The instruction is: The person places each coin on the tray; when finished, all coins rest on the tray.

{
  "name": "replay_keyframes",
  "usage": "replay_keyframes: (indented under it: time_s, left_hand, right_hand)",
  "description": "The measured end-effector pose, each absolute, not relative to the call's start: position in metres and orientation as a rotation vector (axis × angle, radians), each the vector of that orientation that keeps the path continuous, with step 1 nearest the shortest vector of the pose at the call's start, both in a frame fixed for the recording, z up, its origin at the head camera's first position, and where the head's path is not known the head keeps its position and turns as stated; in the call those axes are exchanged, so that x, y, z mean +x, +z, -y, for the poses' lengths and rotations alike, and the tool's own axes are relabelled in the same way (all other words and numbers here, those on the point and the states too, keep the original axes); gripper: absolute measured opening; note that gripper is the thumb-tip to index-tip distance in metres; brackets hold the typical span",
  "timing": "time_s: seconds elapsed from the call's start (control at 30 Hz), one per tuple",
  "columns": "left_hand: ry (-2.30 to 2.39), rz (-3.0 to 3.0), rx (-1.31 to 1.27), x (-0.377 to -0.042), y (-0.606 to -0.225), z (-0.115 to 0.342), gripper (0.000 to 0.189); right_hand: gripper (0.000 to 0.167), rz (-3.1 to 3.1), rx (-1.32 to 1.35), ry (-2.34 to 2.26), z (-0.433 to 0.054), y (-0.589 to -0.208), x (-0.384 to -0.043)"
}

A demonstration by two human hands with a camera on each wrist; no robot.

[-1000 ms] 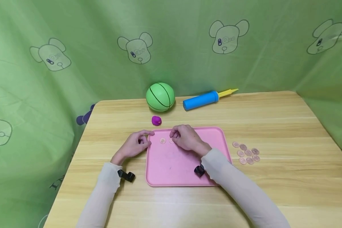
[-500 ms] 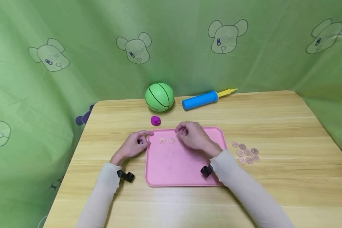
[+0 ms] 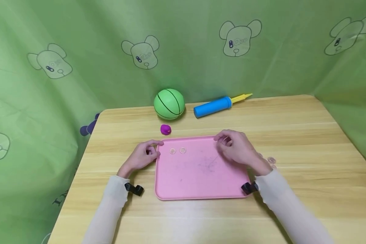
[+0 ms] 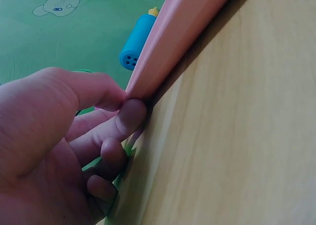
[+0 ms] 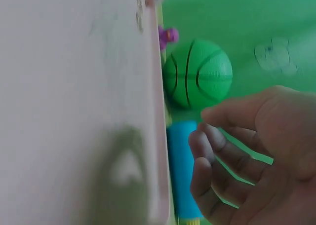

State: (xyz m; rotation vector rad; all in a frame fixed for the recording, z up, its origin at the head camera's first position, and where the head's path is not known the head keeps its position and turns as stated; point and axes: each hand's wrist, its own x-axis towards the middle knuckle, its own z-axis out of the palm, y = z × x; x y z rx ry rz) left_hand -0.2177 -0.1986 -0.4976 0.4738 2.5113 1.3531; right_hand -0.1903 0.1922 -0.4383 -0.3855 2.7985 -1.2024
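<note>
Two copper-coloured coins lie side by side near the far left corner of a pink tray (image 3: 198, 184): a left coin (image 3: 172, 151) and a right coin (image 3: 182, 150). My left hand (image 3: 141, 157) pinches the tray's left corner; the left wrist view has the thumb and a finger meeting at the rim (image 4: 163, 47). Over the tray's right side is my right hand (image 3: 236, 149), its fingers loosely curled with nothing between them, as the right wrist view confirms. More coins (image 3: 271, 160) lie on the table to the right, partly hidden behind the right hand and wrist.
Behind the tray sits a small purple toy (image 3: 165, 129), with a green ball (image 3: 169, 104) farther back. A blue hand pump (image 3: 212, 107) with a yellow nozzle lies near the table's (image 3: 308, 135) back edge. A green curtain (image 3: 189, 51) hangs behind.
My right hand has left the right coin on the tray and travelled right, now covering part of the coins on the table. My left hand has stayed at the tray's corner.
</note>
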Motion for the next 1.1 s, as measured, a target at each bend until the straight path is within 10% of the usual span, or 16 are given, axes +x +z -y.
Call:
replay_keyframes:
  time_s: [1.1]
  left_hand:
    - [1.352, -2.556, 0.500, -0.218, -0.499, 0.195, 0.042]
  right_hand:
    - [0.026, -2.877, -0.314, -0.801, -0.284, -0.456, -0.174]
